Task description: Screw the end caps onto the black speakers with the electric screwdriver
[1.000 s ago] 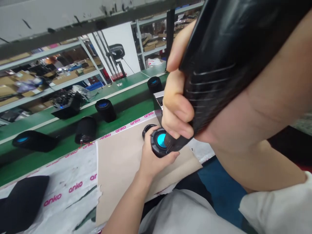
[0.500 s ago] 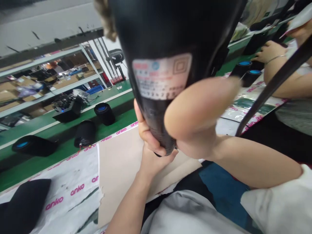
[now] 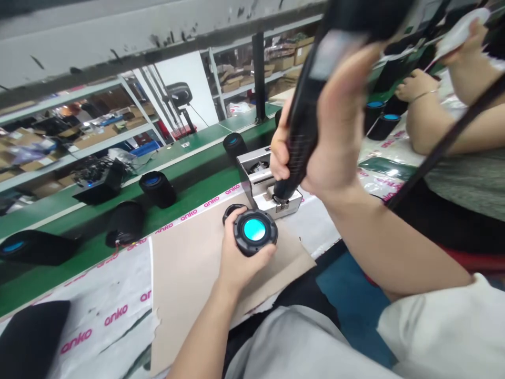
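My right hand (image 3: 335,131) is wrapped round a black electric screwdriver (image 3: 303,123) with a label high on its body. The screwdriver points down, its lower end at the metal screw feeder (image 3: 291,209). Whether its bit touches a screw I cannot see. My left hand (image 3: 239,260) grips a black cylindrical speaker (image 3: 254,247) by its rim, its blue round end facing up towards me. That speaker is above a brown cardboard sheet (image 3: 189,284). Just behind it shows part of another black round rim (image 3: 231,210).
Several black speakers (image 3: 158,189) stand or lie along the green bench (image 3: 197,184). A dark object (image 3: 35,337) is at the near left, on printed sheeting (image 3: 118,295). At right, a co-worker's hands and arms (image 3: 422,105) are near more speakers. Shelves with boxes stand behind.
My right hand has moved the screwdriver up and away from the speaker to the screw feeder. The speaker's blue end and the feeder, hidden before, now show. My left hand keeps its hold.
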Tool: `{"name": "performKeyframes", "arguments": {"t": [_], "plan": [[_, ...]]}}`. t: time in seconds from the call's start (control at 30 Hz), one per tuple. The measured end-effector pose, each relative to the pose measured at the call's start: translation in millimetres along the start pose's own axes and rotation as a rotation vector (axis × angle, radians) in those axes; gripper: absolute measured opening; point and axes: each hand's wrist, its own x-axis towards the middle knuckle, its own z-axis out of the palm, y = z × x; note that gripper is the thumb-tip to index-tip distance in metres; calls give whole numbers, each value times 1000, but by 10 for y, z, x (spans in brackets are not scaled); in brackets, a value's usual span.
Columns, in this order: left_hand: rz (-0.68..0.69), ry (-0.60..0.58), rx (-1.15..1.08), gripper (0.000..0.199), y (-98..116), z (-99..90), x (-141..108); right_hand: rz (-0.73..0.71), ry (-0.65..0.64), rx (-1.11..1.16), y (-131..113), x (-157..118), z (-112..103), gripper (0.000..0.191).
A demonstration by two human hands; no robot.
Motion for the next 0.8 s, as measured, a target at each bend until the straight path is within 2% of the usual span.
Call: {"name": "performKeyframes", "arguments": {"t": [0.1, 0.27, 0.43, 0.5, 0.6, 0.67, 0.8], "plan": [[-2, -6, -20, 86, 3, -2, -7, -79, 120, 21, 312, 104, -100, 67], [15, 3, -21, 86, 26, -1, -7, 1, 128, 33, 681, 90, -190, 62], [18, 1, -34, 84, 44, 9, -3, 143, 46, 38, 634, -26, -244, 63], [24, -16, -46, 84, 51, 12, -1, 108, 75, 64, 543, -8, -258, 64], [31, -24, -44, 83, 64, 11, 6, -31, 139, 90, 455, 70, -257, 66], [30, -21, -34, 82, 70, 9, 9, -72, 151, 68, 474, 103, -244, 66], [37, -21, -9, 82, 66, 3, 3, -50, 154, 24, 611, 80, -219, 66]]}}
